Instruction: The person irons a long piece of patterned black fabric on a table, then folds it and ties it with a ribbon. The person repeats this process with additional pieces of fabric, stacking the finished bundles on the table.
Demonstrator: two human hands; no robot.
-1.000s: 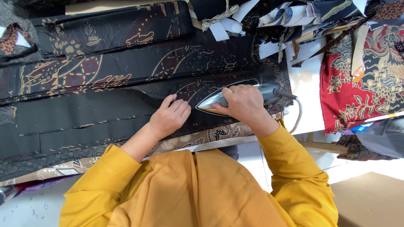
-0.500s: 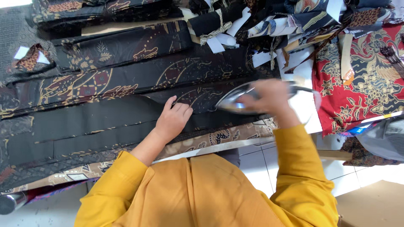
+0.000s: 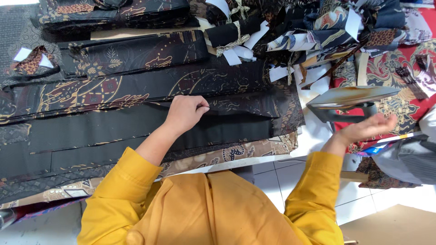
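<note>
A: What takes up most of the view?

B: A table [image 3: 272,159] covered in dark batik strips [image 3: 136,90], laid side by side and running left to right. Their patterns are gold and rust on black. The nearer ones are almost plain black.

A: And past them?

B: A heap of scraps [image 3: 290,36] at the far right end of the strips, black and patterned pieces with white paper tags among them. Right of that lies a red cloth [image 3: 408,68] with a large floral print.

A: Who is working?

B: A person in a yellow top [image 3: 209,213], both sleeves reaching out over the table edge.

A: Where is the iron?

B: The iron [image 3: 347,97] stands at the right end of the table, tipped back so its scorched soleplate faces up, between the strips and the red cloth.

A: Is the right hand on it?

B: No. The right hand [image 3: 370,129] is just beside the iron, below it, fingers spread loosely, holding nothing.

A: The left?

B: The left hand [image 3: 186,113] rests on the middle strip [image 3: 236,104], fingers curled and pressed together, pinching its edge where a fold runs along the cloth.
</note>
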